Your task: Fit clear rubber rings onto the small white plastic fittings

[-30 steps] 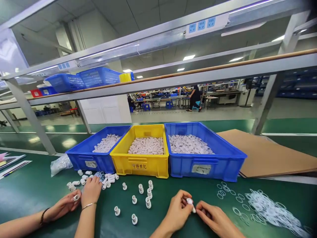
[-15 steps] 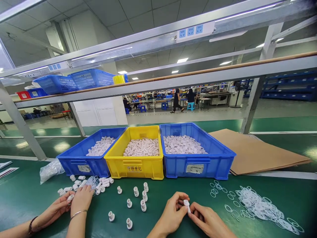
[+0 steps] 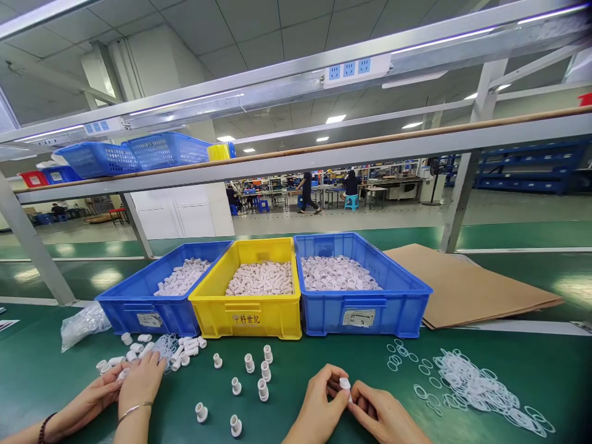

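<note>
My left hand (image 3: 320, 399) and my right hand (image 3: 382, 414) meet low in the view, just above the green table (image 3: 324, 351). Both pinch one small white plastic fitting (image 3: 345, 383) between their fingertips. Several finished white fittings (image 3: 250, 364) stand upright on the table to the left of my hands. A spread of thin clear rings (image 3: 472, 385) lies to the right. At the far left a co-worker's two hands (image 3: 124, 385), bracelets on the wrists, hold a similar white piece beside a small heap of white tubes (image 3: 185, 350).
Three trays of white parts stand side by side behind my hands: a blue tray (image 3: 139, 308), a yellow tray (image 3: 245, 317), a blue tray (image 3: 365, 311). A cardboard sheet (image 3: 472, 283) lies at the right, a plastic bag (image 3: 83, 320) at the left. Blue baskets (image 3: 161, 151) sit on the shelf overhead.
My view has drifted right and slightly up, so everything sits further left. My hands have stayed together on the white fitting, turning it a little. The co-worker's hands kept working at the left.
</note>
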`<state>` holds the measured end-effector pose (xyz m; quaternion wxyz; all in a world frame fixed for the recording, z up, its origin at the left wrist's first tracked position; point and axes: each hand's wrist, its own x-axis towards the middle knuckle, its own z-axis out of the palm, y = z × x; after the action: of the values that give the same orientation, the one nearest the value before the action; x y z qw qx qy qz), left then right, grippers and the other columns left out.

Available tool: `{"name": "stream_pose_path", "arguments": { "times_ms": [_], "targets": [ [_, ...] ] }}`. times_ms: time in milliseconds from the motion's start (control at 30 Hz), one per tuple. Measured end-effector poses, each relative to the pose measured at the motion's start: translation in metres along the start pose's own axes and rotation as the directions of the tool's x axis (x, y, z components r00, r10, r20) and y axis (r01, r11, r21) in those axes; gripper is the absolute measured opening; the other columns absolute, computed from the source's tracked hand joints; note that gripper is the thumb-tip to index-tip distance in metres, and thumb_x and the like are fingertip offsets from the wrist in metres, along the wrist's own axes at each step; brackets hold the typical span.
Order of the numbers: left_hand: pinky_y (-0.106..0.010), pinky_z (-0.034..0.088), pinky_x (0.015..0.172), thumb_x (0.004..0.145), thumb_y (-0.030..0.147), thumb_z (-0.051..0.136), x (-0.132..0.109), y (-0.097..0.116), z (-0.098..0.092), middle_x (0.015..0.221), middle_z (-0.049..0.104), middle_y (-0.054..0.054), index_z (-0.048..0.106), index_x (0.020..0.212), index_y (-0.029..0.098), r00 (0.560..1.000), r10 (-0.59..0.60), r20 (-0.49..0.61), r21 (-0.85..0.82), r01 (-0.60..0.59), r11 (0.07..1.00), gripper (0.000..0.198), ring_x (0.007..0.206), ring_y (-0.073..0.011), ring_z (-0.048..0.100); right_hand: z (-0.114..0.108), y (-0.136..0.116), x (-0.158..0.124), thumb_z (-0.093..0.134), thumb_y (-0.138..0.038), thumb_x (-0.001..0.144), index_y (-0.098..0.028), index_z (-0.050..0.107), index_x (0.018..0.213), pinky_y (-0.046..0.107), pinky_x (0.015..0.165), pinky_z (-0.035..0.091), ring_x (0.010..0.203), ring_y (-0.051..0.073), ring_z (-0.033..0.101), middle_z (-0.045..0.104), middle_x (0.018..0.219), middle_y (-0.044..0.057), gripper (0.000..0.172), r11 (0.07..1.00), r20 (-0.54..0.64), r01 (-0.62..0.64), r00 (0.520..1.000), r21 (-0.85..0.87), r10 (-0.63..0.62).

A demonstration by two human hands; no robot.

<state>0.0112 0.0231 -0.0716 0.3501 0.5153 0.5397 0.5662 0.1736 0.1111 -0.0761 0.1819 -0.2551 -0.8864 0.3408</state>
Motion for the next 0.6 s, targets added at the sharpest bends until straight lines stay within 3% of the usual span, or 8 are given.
{"name": "stream_pose_path", "arguments": {
  "times_ms": [233,367,500,567,600],
  "targets": [
    [-0.025,0.047,0.076,0.08,0.012,0.057,-0.001,-0.001,0.001,0.095,0.067,-0.003,0.066,0.103,0.017,1.0,-0.001,-0.02,0.022,0.001,1.0,0.025,0.084,-0.0146,0.062,0.004,0.003,0.0,0.043,-0.05,0.099,-0.024,0.051,0.082,0.028,0.06,0.033,0.065,0.019,0.055,0.062,0.073,-0.001,0.032,0.999,0.014,-0.019,1.0,-0.036,0.02],
    [-0.026,0.047,0.075,0.083,0.019,0.06,0.001,-0.002,-0.001,0.094,0.066,-0.005,0.064,0.101,0.017,0.994,0.019,-0.111,0.033,-0.015,0.999,0.019,0.084,-0.0157,0.062,-0.007,-0.005,0.002,0.036,-0.056,0.101,-0.026,0.053,0.086,0.031,0.063,0.036,0.067,0.021,0.056,0.061,0.074,0.0,0.038,0.999,-0.033,-0.04,0.999,-0.03,0.039],
    [-0.026,0.047,0.072,0.084,0.023,0.059,0.007,-0.006,-0.002,0.091,0.063,-0.005,0.062,0.1,0.016,0.989,-0.01,-0.149,0.013,0.012,1.0,0.018,0.078,-0.0147,0.06,-0.053,-0.06,-0.006,0.028,-0.064,0.103,-0.029,0.055,0.079,0.034,0.055,0.036,0.058,0.022,0.052,0.055,0.068,0.003,0.051,0.998,-0.193,0.012,0.981,0.059,0.0],
    [-0.026,0.046,0.069,0.084,0.024,0.059,0.01,-0.008,-0.002,0.09,0.063,-0.005,0.062,0.1,0.016,0.988,-0.019,-0.156,0.018,0.022,1.0,0.018,0.077,-0.0149,0.059,-0.078,-0.098,-0.022,0.036,-0.058,0.105,-0.031,0.058,0.08,0.034,0.054,0.039,0.058,0.023,0.053,0.058,0.07,0.004,0.043,0.984,-0.285,0.179,0.945,0.026,-0.164],
    [-0.026,0.045,0.069,0.084,0.025,0.059,0.011,-0.008,-0.002,0.089,0.063,-0.005,0.062,0.101,0.016,0.987,-0.019,-0.16,0.024,0.023,0.999,0.019,0.077,-0.0152,0.059,-0.087,-0.114,-0.033,0.042,-0.053,0.105,-0.033,0.061,0.084,0.034,0.055,0.041,0.06,0.023,0.055,0.059,0.071,0.005,0.035,0.957,-0.319,0.287,0.904,-0.045,-0.286]
  ]
}}
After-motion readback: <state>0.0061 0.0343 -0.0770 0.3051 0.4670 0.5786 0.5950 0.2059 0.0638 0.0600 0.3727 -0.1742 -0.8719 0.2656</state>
